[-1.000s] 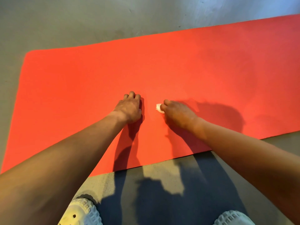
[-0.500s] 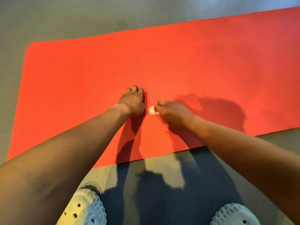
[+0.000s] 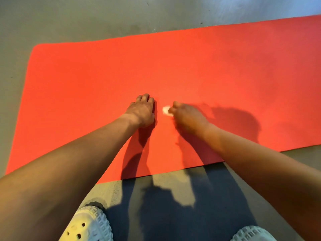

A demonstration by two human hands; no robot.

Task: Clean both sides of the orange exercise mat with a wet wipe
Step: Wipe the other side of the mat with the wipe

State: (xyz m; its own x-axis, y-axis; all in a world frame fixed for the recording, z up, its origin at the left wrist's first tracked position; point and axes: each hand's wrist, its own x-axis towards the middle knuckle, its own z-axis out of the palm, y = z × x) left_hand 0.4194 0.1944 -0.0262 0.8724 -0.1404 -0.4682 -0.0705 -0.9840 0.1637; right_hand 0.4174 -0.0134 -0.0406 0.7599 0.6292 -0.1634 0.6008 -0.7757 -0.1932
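The orange mat (image 3: 86,80) lies flat on the floor (image 3: 69,18). My left hand (image 3: 143,112) braces it, fingers together; my right hand (image 3: 189,117) pinches the wet wipe (image 3: 166,110) mid-mat. I judge this side unfinished, the underside still to do.

This looks like a plain workout spot on a bare grey concrete floor (image 3: 104,20); whether it is a home or a gym cannot be told. An orange exercise mat (image 3: 78,80) lies flat under the right hand (image 3: 189,117), which pinches a wipe (image 3: 166,110). Floor shows beyond that grip and nearer than it, where white clogs (image 3: 90,225) stand.
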